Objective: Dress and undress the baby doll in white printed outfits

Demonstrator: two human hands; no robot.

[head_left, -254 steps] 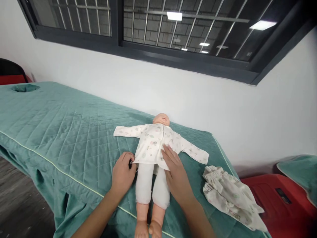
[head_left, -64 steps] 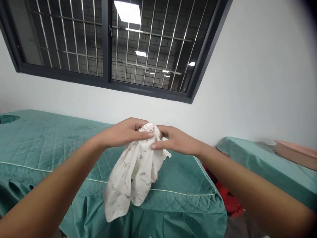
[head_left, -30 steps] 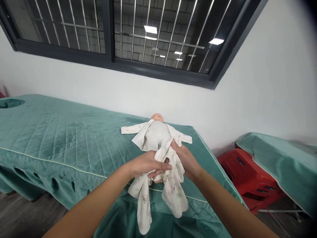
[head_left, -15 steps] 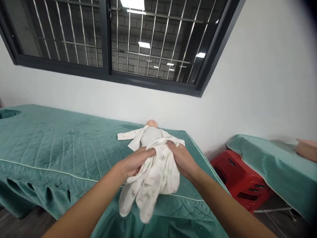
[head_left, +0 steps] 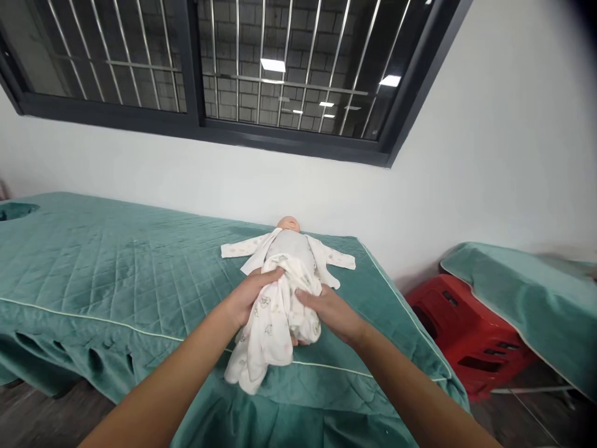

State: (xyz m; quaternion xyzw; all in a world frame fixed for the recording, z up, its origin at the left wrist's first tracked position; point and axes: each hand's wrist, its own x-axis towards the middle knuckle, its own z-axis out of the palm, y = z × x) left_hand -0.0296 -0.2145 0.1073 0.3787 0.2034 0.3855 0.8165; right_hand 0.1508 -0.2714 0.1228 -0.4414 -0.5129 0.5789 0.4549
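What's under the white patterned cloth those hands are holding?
Part of the doll, lying on the green bed cover: its tummy shows above the cloth, and a pinkish bit, maybe a foot, below. Its legs are covered, so unseen.

Bunched printed pants (head_left: 268, 326), supine doll (head_left: 290, 244)

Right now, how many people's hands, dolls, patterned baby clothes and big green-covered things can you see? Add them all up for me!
People's hands: 2 (left hand, right hand)
Dolls: 1 (the doll)
Patterned baby clothes: 2 (open top, bunched garment)
Big green-covered things: 2 (quilted bed, draped surface on the right)
Total: 7
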